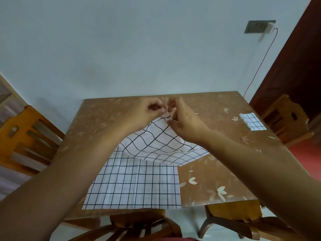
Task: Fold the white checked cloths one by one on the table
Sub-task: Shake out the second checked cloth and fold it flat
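We stand over a brown, leaf-patterned desk (217,173), both hands raised above its far half and pinching one corner of a white cloth with a black grid check (135,181). The left hand (147,110) and the right hand (185,122) meet almost touching, their fingers (162,110) pressed together on the lifted corner, so the fabric arches up from the desk and sags between the grip and the flat part. The near half of the cloth lies spread against the front edge. We judge the first fold to be in hand: the next move calls for carrying the corner across to meet its opposite edge, then smoothing. A small, already folded white checked cloth (252,121) rests well apart, near the right edge, beside a wooden chair (284,117).
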Motion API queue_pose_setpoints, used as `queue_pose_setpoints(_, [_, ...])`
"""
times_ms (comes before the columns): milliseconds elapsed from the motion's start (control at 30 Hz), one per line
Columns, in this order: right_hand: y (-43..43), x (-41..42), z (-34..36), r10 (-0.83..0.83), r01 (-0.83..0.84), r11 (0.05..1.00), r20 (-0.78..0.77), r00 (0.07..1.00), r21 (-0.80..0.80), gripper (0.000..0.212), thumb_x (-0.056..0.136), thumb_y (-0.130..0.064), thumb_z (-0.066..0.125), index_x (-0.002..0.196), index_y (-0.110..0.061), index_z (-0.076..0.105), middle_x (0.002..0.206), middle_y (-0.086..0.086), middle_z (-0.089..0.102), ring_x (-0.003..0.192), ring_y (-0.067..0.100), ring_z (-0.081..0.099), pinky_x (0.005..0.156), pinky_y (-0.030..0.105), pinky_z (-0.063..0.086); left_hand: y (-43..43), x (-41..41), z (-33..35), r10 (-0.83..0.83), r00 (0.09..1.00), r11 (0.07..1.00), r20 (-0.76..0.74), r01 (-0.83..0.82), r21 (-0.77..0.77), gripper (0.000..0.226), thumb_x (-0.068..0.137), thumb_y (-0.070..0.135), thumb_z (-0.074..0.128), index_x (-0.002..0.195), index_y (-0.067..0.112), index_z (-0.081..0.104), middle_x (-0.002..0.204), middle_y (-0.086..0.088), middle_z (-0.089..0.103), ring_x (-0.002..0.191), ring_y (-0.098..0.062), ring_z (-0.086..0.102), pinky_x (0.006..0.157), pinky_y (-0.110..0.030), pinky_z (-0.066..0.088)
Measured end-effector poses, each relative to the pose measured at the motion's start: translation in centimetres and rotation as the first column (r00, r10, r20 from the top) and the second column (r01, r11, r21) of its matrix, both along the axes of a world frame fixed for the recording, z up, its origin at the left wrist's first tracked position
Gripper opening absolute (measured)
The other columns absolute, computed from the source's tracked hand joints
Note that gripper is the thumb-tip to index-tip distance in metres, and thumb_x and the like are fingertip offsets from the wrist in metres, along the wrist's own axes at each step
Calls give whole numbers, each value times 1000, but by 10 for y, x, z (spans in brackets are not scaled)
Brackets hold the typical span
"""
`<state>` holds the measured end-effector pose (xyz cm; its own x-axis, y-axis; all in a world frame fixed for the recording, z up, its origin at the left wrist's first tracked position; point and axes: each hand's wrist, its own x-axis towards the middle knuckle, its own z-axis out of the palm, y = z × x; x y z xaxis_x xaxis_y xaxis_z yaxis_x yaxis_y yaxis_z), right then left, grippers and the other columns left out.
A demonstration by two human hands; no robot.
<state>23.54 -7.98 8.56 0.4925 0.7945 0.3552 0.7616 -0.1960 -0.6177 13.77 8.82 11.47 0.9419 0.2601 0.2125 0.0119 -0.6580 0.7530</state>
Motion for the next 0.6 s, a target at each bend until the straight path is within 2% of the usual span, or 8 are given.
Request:
queue_pose_setpoints(100, [-6, 3, -3, -48, 48, 999, -60, 997, 0, 45, 90, -19, 72, 123, -25, 41, 115, -3, 52, 79, 11, 61, 72, 23, 47, 3, 0, -5, 24, 999, 1000, 24, -24, -4, 6, 94, 14, 72, 95, 8, 72, 93, -12, 72, 79, -8, 61, 75, -23, 49])
queue_pose_setpoints(167, [-12, 10, -11, -76, 73, 995, -47, 996, -74, 41, 91, -30, 73, 125, -24, 51, 108, -5, 57, 82, 7, 58, 74, 18, 46, 6, -3, -5, 49, 997, 998, 58, -47, -37, 3, 95, 11, 71, 94, 9, 72, 89, -4, 71, 78, -2, 61, 75, -19, 49])
queue_pose_setpoints(200, [-16, 15, -16, -92, 86, 989, -46, 995, -123, 32, 92, -32, 72, 119, -21, 58, 99, -6, 60, 80, 5, 57, 72, 18, 44, 9, -4, -5, 65, 995, 997, 74, -62, -49, 3, 95, 11, 70, 94, 12, 72, 86, 3, 70, 76, 2, 60, 75, -15, 49])
queue_pose_setpoints(267, [-24, 25, -27, -140, 121, 970, -77, 987, -213, 20, 94, -34, 68, 97, -15, 64, 80, -1, 60, 73, 13, 55, 70, 30, 45, 16, -10, -2, 110, 990, 992, 87, -104, -69, 8, 95, 12, 70, 92, 19, 72, 84, 10, 68, 76, 2, 60, 79, -18, 50])
queue_pose_setpoints(300, [-28, 31, -32, -166, 138, 961, -98, 981, -240, 21, 95, -33, 67, 91, -13, 65, 77, 4, 60, 72, 18, 55, 70, 36, 46, 19, -13, -1, 132, 987, 989, 91, -124, -84, 12, 96, 12, 70, 91, 23, 71, 85, 11, 67, 78, 0, 60, 80, -20, 50])
queue_pose_setpoints(367, [-35, 38, -39, -199, 161, 954, -131, 971, -253, 19, 96, -32, 66, 86, -16, 66, 79, 12, 62, 71, 19, 56, 70, 37, 47, 22, -21, 5, 168, 981, 983, 100, -160, -88, 13, 96, 12, 69, 91, 24, 71, 86, 10, 67, 76, 5, 60, 78, -17, 49])
queue_pose_setpoints(467, [-41, 42, -40, -210, 167, 954, -160, 965, -248, 16, 97, -30, 65, 82, -24, 65, 77, 6, 64, 68, 12, 53, 66, 32, 44, 22, -33, 11, 235, 968, 972, 86, -234, -27, 6, 99, 11, 64, 99, 8, 70, 84, 8, 63, 67, 19, 55, 65, -1, 41])
queue_pose_setpoints(600, [-40, 44, -40, -211, 175, 949, -113, 971, -262, 15, 99, -29, 64, 92, -17, 69, 83, 7, 69, 74, 17, 61, 68, 34, 48, 29, -42, 9, 297, 945, 955, 136, -294, -43, 17, 100, 8, 62, 108, -6, 68, 96, -8, 66, 68, 22, 54, 66, 1, 40])
